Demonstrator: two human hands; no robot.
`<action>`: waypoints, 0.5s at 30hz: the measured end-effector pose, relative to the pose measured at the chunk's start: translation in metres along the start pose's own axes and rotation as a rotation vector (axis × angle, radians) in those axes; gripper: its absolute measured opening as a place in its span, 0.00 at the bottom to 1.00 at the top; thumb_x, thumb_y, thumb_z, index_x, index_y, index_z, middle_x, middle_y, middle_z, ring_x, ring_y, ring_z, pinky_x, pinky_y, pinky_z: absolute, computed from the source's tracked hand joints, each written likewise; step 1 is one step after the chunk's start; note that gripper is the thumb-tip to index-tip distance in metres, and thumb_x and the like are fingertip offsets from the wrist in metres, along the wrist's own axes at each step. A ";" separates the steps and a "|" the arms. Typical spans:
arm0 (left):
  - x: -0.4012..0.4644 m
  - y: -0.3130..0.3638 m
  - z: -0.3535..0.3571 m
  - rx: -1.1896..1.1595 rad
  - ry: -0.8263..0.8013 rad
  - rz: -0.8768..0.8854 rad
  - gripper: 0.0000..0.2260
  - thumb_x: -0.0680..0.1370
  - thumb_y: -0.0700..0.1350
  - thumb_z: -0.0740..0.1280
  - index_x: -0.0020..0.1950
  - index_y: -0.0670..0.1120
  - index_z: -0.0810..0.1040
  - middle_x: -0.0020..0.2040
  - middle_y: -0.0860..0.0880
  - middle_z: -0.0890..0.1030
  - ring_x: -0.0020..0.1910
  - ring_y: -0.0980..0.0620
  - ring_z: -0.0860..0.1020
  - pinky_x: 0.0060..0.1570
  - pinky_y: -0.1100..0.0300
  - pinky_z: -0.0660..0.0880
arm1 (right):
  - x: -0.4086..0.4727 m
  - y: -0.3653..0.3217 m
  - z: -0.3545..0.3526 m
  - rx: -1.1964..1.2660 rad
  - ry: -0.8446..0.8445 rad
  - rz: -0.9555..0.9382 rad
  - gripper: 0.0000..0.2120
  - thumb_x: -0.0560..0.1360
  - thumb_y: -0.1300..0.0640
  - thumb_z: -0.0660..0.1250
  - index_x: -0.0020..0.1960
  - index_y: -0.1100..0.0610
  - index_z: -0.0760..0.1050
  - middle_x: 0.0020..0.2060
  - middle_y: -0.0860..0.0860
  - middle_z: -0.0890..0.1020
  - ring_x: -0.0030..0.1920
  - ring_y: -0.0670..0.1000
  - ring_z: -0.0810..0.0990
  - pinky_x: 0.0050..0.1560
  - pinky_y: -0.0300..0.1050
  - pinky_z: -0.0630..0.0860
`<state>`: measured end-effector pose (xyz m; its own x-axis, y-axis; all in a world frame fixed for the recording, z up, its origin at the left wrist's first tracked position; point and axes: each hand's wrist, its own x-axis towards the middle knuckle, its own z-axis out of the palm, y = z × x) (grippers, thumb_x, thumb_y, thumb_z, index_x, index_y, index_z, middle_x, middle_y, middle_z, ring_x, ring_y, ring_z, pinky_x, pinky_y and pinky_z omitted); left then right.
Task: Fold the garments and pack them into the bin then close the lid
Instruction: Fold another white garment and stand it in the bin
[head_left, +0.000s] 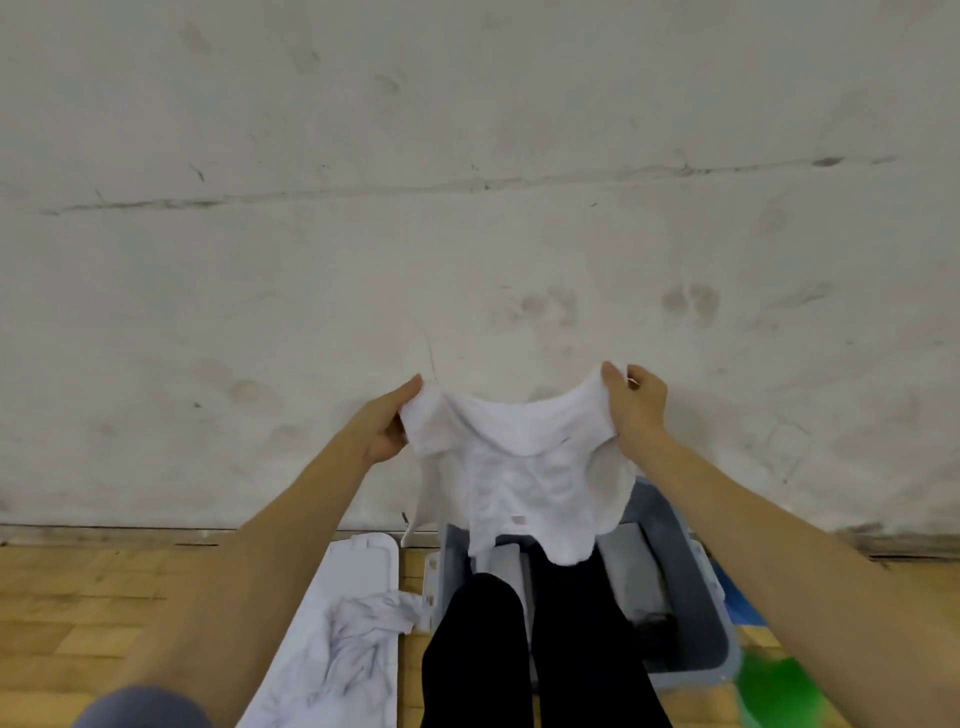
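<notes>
White garment (519, 462) held aloft above the grey bin (691, 587), spread between both hands. Left hand (387, 426) and right hand (636, 405) each pinch an upper corner. White lid (358, 561) on floor left of bin, carrying a crumpled garment (358, 639).

Bin (696, 587) interior mostly hidden behind legs, hanging white garment (519, 467); green object (769, 691) blurred, cut by edge.

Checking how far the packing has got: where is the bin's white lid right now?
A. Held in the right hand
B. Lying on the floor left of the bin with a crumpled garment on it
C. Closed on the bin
B: the white lid lies flat on the wooden floor beside the open grey bin, with a crumpled garment on it.
</notes>
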<state>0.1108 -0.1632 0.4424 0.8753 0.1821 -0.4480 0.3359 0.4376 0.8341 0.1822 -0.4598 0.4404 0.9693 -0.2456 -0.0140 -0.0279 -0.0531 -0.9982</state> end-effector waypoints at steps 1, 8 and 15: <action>-0.001 0.000 0.007 -0.007 -0.013 0.017 0.18 0.78 0.49 0.70 0.63 0.40 0.78 0.60 0.43 0.81 0.53 0.47 0.82 0.46 0.54 0.81 | -0.003 -0.002 0.005 0.006 -0.007 -0.020 0.21 0.77 0.57 0.67 0.30 0.55 0.61 0.27 0.51 0.63 0.29 0.49 0.61 0.31 0.42 0.60; -0.009 -0.001 0.041 0.085 -0.079 0.033 0.17 0.78 0.47 0.70 0.62 0.38 0.78 0.55 0.44 0.82 0.51 0.48 0.81 0.41 0.59 0.81 | -0.019 -0.006 0.028 0.070 -0.096 -0.068 0.14 0.75 0.57 0.69 0.34 0.61 0.71 0.30 0.53 0.70 0.32 0.49 0.68 0.34 0.43 0.67; -0.018 -0.020 0.074 0.069 -0.100 -0.078 0.18 0.76 0.48 0.72 0.61 0.38 0.78 0.53 0.43 0.83 0.48 0.48 0.82 0.38 0.58 0.81 | -0.054 -0.002 0.055 0.100 -0.261 -0.116 0.06 0.73 0.59 0.75 0.39 0.61 0.82 0.34 0.53 0.84 0.35 0.49 0.82 0.37 0.45 0.80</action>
<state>0.1137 -0.2399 0.4577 0.8747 0.0598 -0.4810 0.4245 0.3845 0.8197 0.1439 -0.3931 0.4403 0.9950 0.0144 0.0985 0.0980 0.0328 -0.9946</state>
